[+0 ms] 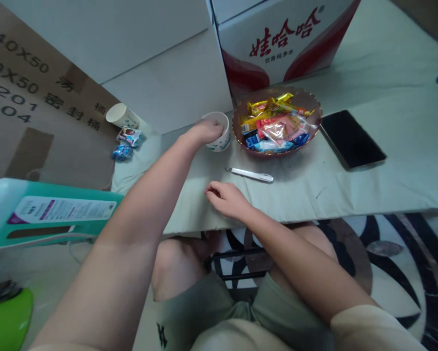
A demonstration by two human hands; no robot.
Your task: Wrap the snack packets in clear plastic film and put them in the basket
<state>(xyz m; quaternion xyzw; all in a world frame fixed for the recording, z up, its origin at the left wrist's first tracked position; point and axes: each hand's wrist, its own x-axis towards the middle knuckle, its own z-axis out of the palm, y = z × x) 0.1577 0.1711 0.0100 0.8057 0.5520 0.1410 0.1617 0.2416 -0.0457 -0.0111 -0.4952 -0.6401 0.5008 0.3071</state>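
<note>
My left hand [207, 130] reaches forward and closes over the rim of a white paper cup [220, 141] that stands on the pale table [350, 190]. Just right of the cup is a brown bowl [312, 105] heaped with wrapped snacks [273, 126]. My right hand [226, 199] rests on the table near its front edge, fingers curled in loosely, with nothing visible in them. A white pen-like tool [250, 174] lies between my right hand and the bowl.
A dark phone [352, 139] lies right of the bowl. A red and white carton [280, 44] stands behind it. At the left are a second paper cup [120, 116], small snack packets [127, 144], a cardboard sheet and a teal box [50, 212].
</note>
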